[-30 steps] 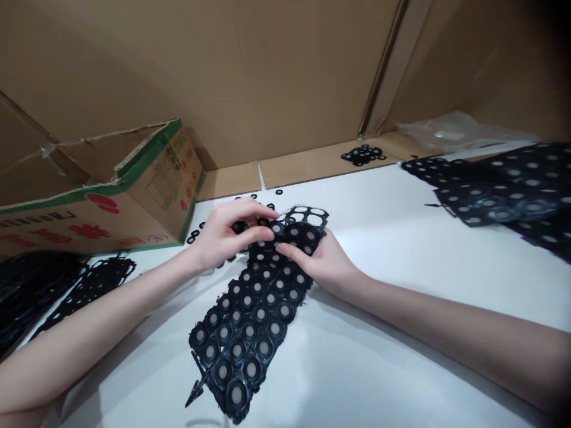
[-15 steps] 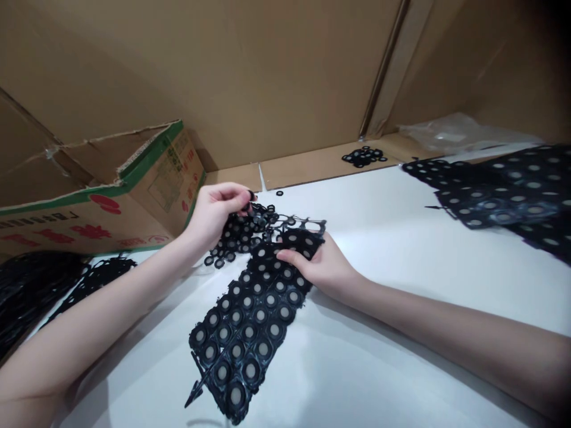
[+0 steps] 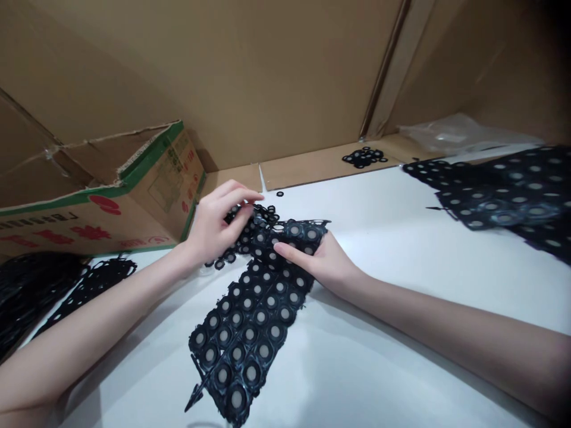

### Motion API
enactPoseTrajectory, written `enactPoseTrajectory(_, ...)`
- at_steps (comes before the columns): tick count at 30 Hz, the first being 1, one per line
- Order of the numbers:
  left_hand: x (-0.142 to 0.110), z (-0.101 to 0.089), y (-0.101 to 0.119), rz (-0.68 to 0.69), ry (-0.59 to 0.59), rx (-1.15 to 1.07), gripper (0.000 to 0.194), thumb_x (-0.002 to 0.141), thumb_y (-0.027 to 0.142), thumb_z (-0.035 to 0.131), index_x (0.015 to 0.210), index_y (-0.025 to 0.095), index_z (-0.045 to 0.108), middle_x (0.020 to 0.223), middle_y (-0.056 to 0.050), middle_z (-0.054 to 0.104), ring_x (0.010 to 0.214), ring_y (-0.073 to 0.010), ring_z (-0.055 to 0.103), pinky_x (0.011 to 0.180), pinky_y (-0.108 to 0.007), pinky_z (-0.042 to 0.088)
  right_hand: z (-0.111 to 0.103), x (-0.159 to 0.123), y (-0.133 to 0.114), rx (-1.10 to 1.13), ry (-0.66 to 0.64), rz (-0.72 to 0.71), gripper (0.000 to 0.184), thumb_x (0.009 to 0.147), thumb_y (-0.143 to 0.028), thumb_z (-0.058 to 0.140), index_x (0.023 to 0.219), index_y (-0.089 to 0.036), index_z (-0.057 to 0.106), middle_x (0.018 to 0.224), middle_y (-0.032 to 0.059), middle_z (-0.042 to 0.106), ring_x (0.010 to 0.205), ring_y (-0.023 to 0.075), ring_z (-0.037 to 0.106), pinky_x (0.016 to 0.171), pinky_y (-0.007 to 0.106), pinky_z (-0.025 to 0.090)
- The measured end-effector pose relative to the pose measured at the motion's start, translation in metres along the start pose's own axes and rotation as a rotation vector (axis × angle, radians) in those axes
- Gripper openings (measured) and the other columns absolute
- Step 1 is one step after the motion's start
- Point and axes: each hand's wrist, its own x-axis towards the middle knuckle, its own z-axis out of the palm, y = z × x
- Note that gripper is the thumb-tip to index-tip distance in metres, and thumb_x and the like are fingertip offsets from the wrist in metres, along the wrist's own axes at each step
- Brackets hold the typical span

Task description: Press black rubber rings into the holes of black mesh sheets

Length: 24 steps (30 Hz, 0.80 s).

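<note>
A black rubber sheet (image 3: 255, 318) with rows of round holes stretches across the white tabletop towards me. My right hand (image 3: 332, 264) grips its far end, thumb on top and the other fingers hidden underneath. The sheet's far part bends up there, and thin torn webbing shows at its edge. Just left of that edge, my left hand (image 3: 218, 223) hovers over a pile of small black rubber rings (image 3: 245, 241). Its thumb and forefinger are apart, and I see nothing held between them. One loose ring (image 3: 279, 194) lies beyond the pile.
An open cardboard box (image 3: 151, 196) stands at the left, with black perforated webbing (image 3: 100, 276) in front of it. More black sheets (image 3: 513, 190) lie at the right. A small ring heap (image 3: 364, 157) and a clear plastic bag (image 3: 464, 135) sit near the back cardboard wall (image 3: 276, 83).
My left hand has let go of the small black ring it pinched, and its fingers have spread. The sheet's far end has been raised and turned slightly by my right hand.
</note>
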Motion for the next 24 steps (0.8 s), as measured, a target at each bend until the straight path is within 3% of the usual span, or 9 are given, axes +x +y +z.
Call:
enactPoseTrajectory(4, 0.003, 0.015, 0.025, 0.292, -0.082, -0.128, 0.02, 0.089, 0.018, 0.055, 0.106, 0.012, 0.064, 0.097, -0.011, 0.066, 0.089, -0.0169, 0.062, 0.08, -0.027, 0.051, -0.001, 0.001, 0.002, -0.033, -0.021, -0.088, 0.024, 0.073, -0.032, 0.065, 0.091, -0.017, 0.063, 0.102, 0.0107, 0.071, 0.099, 0.0271, 0.065, 0.086, 0.042, 0.052)
enactPoseTrajectory(8, 0.003, 0.032, 0.027, 0.354, -0.074, -0.11, 0.02, 0.089, 0.025, 0.056, 0.101, 0.013, 0.066, 0.089, -0.011, 0.067, 0.082, -0.0183, 0.063, 0.075, -0.03, 0.051, -0.001, 0.001, 0.005, -0.132, -0.081, -0.168, 0.009, 0.074, -0.023, 0.057, 0.082, -0.019, 0.061, 0.092, 0.0062, 0.071, 0.093, 0.0252, 0.066, 0.081, 0.039, 0.053)
enactPoseTrajectory(13, 0.002, 0.035, 0.029, 0.3, -0.1, -0.148, 0.022, 0.091, 0.025, 0.051, 0.087, 0.012, 0.068, 0.074, -0.008, 0.063, 0.069, -0.0171, 0.059, 0.065, -0.028, 0.047, 0.0, -0.002, 0.005, -0.206, -0.151, -0.205, 0.017, 0.083, -0.022, 0.046, 0.083, -0.019, 0.063, 0.09, 0.006, 0.071, 0.093, 0.0242, 0.065, 0.079, 0.037, 0.052)
enactPoseTrajectory(18, 0.006, 0.033, 0.036, 0.161, -0.136, -0.266, 0.028, 0.092, 0.027, 0.049, 0.076, 0.014, 0.068, 0.068, -0.004, 0.059, 0.064, -0.0147, 0.054, 0.061, -0.026, 0.042, 0.0, -0.003, 0.005, -0.259, -0.15, -0.188, 0.02, 0.086, -0.028, 0.043, 0.083, -0.017, 0.06, 0.086, 0.008, 0.07, 0.084, 0.0255, 0.065, 0.072, 0.036, 0.051)
enactPoseTrajectory(24, 0.01, 0.03, 0.036, 0.031, -0.178, -0.44, 0.023, 0.088, 0.022, 0.054, 0.07, 0.014, 0.067, 0.067, -0.003, 0.06, 0.064, -0.014, 0.055, 0.062, -0.025, 0.041, 0.002, -0.003, 0.002, -0.231, -0.13, -0.197, 0.014, 0.084, -0.029, 0.046, 0.082, -0.018, 0.054, 0.086, 0.0076, 0.068, 0.083, 0.0242, 0.063, 0.073, 0.035, 0.05)
